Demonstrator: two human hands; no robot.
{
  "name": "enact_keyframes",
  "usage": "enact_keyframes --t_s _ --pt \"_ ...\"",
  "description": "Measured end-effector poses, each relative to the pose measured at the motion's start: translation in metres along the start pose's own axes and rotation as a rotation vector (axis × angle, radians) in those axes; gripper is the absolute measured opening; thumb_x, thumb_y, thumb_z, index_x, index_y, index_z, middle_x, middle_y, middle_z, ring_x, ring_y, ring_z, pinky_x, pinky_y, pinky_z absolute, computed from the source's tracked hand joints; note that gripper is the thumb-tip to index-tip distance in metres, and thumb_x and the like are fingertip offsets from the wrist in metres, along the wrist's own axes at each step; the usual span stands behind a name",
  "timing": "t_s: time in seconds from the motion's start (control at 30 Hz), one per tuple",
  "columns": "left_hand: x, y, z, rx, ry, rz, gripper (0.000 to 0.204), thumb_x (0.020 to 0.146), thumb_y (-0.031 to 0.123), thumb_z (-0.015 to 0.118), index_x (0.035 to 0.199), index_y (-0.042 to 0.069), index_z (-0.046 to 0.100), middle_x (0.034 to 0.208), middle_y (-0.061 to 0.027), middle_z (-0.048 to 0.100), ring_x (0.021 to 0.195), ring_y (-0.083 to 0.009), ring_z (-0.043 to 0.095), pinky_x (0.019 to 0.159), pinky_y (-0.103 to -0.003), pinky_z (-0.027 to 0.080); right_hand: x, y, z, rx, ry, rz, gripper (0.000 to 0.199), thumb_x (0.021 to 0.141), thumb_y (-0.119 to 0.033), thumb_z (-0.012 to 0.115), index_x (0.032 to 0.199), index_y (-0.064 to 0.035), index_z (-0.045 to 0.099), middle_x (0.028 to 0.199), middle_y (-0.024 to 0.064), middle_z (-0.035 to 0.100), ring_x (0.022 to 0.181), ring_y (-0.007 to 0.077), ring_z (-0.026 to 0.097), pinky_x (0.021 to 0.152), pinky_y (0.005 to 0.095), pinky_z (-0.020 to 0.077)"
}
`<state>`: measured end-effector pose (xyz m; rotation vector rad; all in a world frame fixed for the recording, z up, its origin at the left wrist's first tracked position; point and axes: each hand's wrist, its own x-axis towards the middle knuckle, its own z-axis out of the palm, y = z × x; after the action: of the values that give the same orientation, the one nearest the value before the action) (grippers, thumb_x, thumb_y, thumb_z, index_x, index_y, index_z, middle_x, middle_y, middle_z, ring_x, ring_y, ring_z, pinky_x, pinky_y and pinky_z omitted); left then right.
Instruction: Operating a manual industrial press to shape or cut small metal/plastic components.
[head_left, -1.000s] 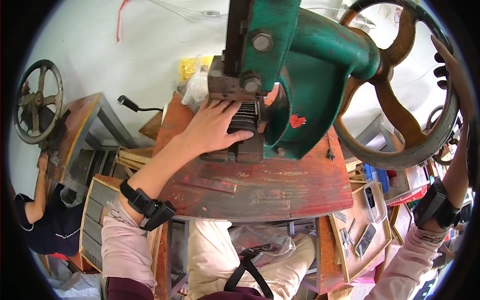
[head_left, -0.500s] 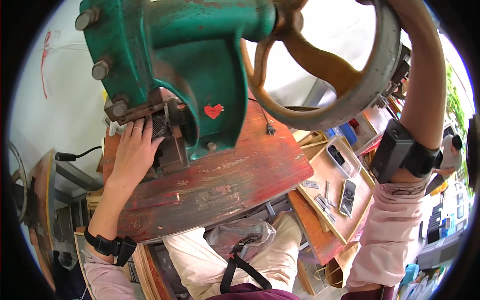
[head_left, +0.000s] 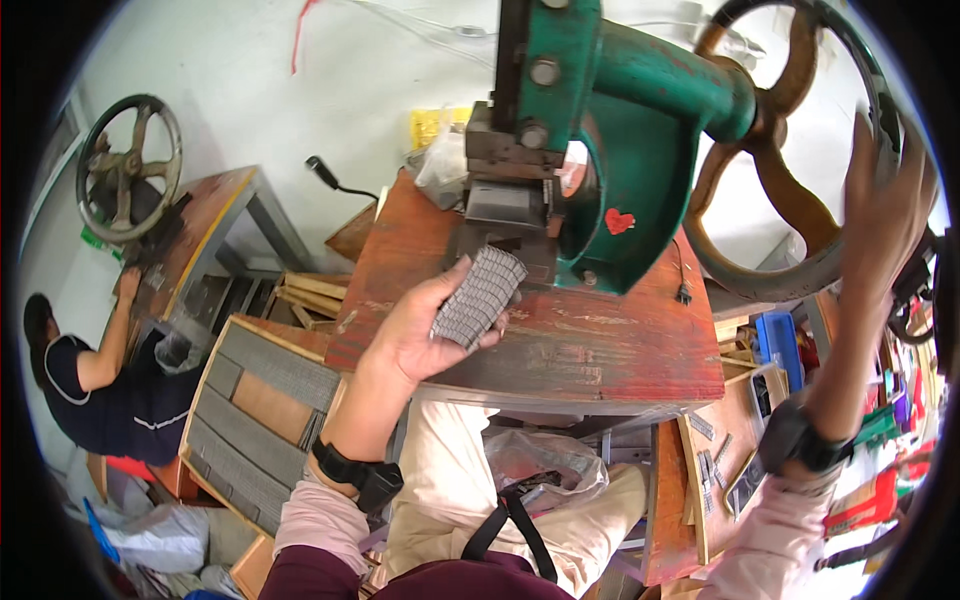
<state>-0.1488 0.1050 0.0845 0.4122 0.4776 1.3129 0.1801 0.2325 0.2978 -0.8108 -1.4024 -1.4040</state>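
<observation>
My left hand (head_left: 415, 325) is closed around a grey block of stacked, ridged strips (head_left: 480, 298), held tilted in front of the press. The fingertips curl round its right side. Just beyond it stands a green hand press (head_left: 640, 150) with a red heart sticker; its steel die block (head_left: 505, 203) sits low on the left of the frame. Up at the right, my right hand (head_left: 890, 205) is beside the rim of the press's handwheel (head_left: 820, 200). Its fingers are stretched out and apart, slightly smeared; whether they touch the rim I cannot tell.
A wooden tray (head_left: 232, 318) of grey ridged strips lies left of the red worktable (head_left: 600, 350). Another person (head_left: 90, 385) works at a second wheel press on the left. A wooden tray (head_left: 700, 470) with small strips and a phone (head_left: 745, 485) is at the right.
My left hand has drawn back from the press with the grey block in it. My right hand has come down along the wheel's outer side and its fingers have spread. The view has swung left.
</observation>
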Motion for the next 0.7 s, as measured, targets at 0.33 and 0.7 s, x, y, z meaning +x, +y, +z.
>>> enact_keyframes --t_s 0.33,0.7 --pt "-0.028 -0.043 -0.011 -0.139 -0.105 -0.054 0.045 0.096 0.035 0.044 0.123 -0.001 0.047 0.103 -0.0203 0.058 0.083 -0.0275 0.060 0.063 -0.035 0.052 -0.266 -0.112 -0.061 0.660 -0.698 0.359 0.034 0.083 -0.006 0.061 0.114 0.0030 0.052 0.109 0.0213 0.050 0.104 0.0360 0.048 0.090 0.0437 0.0398" --pt "-0.029 -0.086 -0.011 -0.153 -0.121 -0.100 0.044 0.097 0.033 0.043 0.130 0.005 0.042 0.112 -0.0227 0.054 0.086 -0.0284 0.057 0.060 -0.035 0.048 -0.289 -0.123 -0.056 0.471 -0.964 0.559 0.043 0.085 -0.020 0.060 0.117 0.0065 0.049 0.109 0.0264 0.051 0.107 0.0402 0.045 0.095 0.0457 0.0366"
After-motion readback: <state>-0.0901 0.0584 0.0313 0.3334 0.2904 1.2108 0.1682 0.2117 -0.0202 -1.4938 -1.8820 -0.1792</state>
